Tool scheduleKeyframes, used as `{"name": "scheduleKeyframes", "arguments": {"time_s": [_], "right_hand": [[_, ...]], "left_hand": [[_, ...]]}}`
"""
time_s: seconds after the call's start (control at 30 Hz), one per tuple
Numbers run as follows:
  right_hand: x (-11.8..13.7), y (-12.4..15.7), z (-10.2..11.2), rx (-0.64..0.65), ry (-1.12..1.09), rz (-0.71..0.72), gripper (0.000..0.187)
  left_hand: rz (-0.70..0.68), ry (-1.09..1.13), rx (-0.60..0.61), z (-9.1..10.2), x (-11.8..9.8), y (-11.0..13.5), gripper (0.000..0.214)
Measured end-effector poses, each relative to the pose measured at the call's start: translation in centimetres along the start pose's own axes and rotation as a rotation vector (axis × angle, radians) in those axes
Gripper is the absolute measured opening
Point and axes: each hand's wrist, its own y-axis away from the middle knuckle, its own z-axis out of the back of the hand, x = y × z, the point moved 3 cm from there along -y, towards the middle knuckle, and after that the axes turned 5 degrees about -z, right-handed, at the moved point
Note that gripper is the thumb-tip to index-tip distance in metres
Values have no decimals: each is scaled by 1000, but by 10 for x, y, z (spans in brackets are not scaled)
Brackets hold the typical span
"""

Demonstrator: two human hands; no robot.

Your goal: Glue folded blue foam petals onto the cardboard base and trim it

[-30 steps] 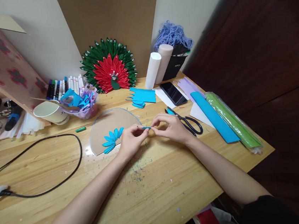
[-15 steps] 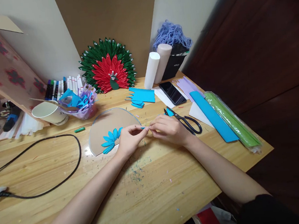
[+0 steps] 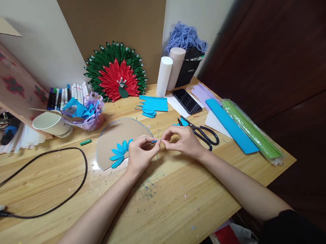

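Note:
Between the fingertips of my left hand (image 3: 143, 152) is a small piece of blue paper (image 3: 155, 141), mostly hidden by the fingers. My right hand (image 3: 183, 142) pinches at the tip of the same piece, its thumb and forefinger touching or nearly touching the left fingertips. Beneath and left of my hands lies a half-round cardboard piece (image 3: 117, 132) with several blue paper petals (image 3: 119, 154) fanned along its lower edge. Black-handled scissors (image 3: 203, 135) rest just right of my right hand, a blue scrap at their blades.
Cut blue paper (image 3: 157, 104), a phone (image 3: 187, 101), a blue strip (image 3: 232, 126) and a wrapped green roll (image 3: 253, 132) lie to the right. At the back stands a red and green peacock fan (image 3: 118, 74). Leftward are a paper cup (image 3: 53, 125), a scrap bowl (image 3: 88, 120) and a black cable (image 3: 86, 172).
My right hand's fingers have shifted, with thumb and forefinger now in a clearer pinch. My left hand stays nearly in place. The whole view has moved slightly.

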Motion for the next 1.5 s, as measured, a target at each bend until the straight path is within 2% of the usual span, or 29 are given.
{"name": "scheduleKeyframes", "arguments": {"time_s": [0.13, 0.43, 0.6, 0.87, 1.03, 1.2, 1.37, 1.5], "right_hand": [[-3, 0, -1, 38, -37, -56, 5], [-19, -3, 2, 186, -260, -263, 9], [-26, -6, 10, 147, -292, -333, 14], [-21, -3, -5, 150, -306, -322, 15], [-23, -4, 1, 179, -334, -340, 15], [-25, -9, 9, 145, -412, -395, 23], [-24, -10, 7, 159, -483, -479, 25], [-29, -9, 6, 84, -471, -524, 24]], "left_hand": [[-23, -62, 1, 1, -1, 0, 12], [17, -31, 32, 0, 5, -1, 17], [86, -21, -40, 4, 7, -3, 19], [46, -57, 18, 2, 5, -2, 17], [76, -50, -12, 3, 5, -2, 18], [109, -13, -55, 3, 7, -3, 19], [96, -23, -58, 3, 9, -2, 20], [90, -18, -61, 4, 8, -2, 19]]}}
